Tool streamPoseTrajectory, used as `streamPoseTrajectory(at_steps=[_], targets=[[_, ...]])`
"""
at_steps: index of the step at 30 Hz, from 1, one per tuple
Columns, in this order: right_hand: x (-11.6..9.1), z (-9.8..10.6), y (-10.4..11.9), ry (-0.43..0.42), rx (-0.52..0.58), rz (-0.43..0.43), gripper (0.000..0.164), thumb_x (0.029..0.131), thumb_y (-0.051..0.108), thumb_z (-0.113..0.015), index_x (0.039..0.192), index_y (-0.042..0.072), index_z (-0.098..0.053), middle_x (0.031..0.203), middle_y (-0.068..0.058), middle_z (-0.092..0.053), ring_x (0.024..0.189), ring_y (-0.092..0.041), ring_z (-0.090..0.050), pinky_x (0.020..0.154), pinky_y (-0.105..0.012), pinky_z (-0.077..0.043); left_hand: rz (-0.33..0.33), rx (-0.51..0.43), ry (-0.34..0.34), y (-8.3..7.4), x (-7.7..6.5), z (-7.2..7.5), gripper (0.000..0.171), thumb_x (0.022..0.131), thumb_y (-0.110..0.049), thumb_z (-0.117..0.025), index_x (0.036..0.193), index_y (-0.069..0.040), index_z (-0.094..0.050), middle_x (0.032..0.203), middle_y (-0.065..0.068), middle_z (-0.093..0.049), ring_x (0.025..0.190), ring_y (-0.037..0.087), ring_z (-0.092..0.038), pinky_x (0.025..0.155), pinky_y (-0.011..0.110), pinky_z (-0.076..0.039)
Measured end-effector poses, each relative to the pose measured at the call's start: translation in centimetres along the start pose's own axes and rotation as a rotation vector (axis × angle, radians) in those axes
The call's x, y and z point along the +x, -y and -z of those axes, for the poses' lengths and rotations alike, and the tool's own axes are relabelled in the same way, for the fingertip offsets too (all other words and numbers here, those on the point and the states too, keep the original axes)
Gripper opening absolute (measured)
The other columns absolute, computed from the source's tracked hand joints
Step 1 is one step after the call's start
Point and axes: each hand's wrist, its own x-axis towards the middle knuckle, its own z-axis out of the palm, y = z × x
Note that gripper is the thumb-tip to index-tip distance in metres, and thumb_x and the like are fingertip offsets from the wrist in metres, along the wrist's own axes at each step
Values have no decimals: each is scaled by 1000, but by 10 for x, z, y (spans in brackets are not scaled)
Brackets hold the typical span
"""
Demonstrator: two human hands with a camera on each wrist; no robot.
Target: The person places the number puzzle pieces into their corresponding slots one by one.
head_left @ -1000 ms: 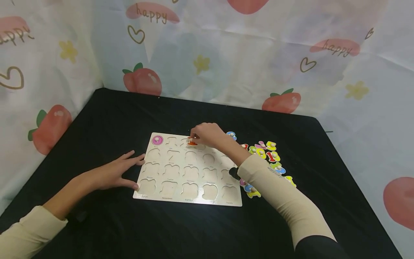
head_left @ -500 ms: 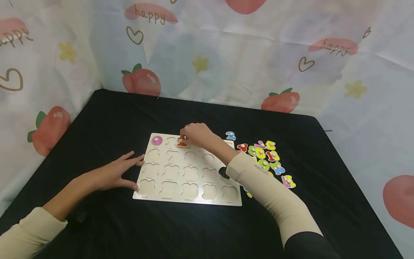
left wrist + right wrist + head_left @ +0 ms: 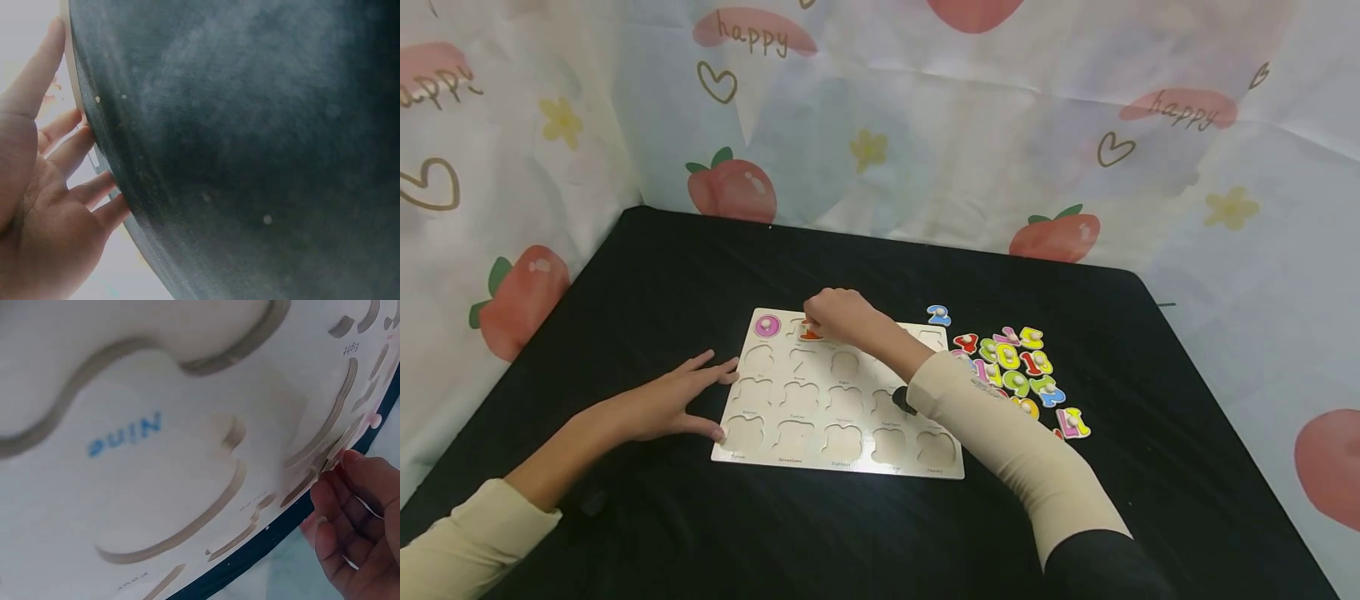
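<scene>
A pale wooden number-puzzle board lies on the black cloth, with shaped recesses and printed number words. In its top left recess sits a pink round piece with a knob. My right hand pinches an orange-red number piece over the top row, just right of the pink one; its exact digit is mostly hidden by the fingers. In the right wrist view, the fingers of that hand meet at the board's far edge. My left hand rests against the board's left edge, fingers and thumb spread apart.
Several coloured knobbed number pieces lie right of the board, partly under my right forearm, among them a red four and a yellow five. A blue two lies apart behind them. A printed curtain hangs behind the table.
My right hand has slid left along the board's top row with the orange-red piece, uncovering more loose pieces on the right. My left hand has stayed at the board's edge.
</scene>
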Motion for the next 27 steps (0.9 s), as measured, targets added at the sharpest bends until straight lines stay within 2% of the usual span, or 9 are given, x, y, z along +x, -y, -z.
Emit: streamPoseTrajectory(at_steps=[6, 13, 23, 27], targets=[[4, 0, 7, 4, -6, 19, 12, 94, 14, -57, 95, 11, -68, 73, 0, -56, 63, -13, -46, 53, -21, -35, 0, -1, 4, 0, 0, 0, 90, 70, -54, -74, 139, -5, -43, 151, 17, -27, 137, 46, -8, 99, 67, -22], [7, 3, 11, -17, 38, 21, 15, 95, 15, -57, 100, 8, -70, 81, -3, -63, 66, -15, -51, 58, -20, -43, -8, -9, 1, 1, -1, 1, 90, 71, -53, -74, 139, -5, -42, 151, 17, -27, 137, 46, -8, 99, 66, -23], [10, -2, 15, -3, -12, -2, 17, 95, 19, -58, 104, 10, -69, 82, -2, -63, 68, -15, -52, 58, -20, -43, -15, -10, 3, -2, -1, 2, 89, 71, -53, -74, 138, -4, -43, 150, 18, -27, 137, 46, -9, 100, 66, -22], [9, -2, 14, -9, 22, -13, 18, 95, 20, -59, 105, 10, -69, 85, -2, -64, 70, -15, -53, 59, -19, -44, -20, -13, -4, -2, -1, 1, 89, 71, -53, -74, 138, -4, -43, 150, 18, -28, 137, 46, -9, 100, 66, -23]])
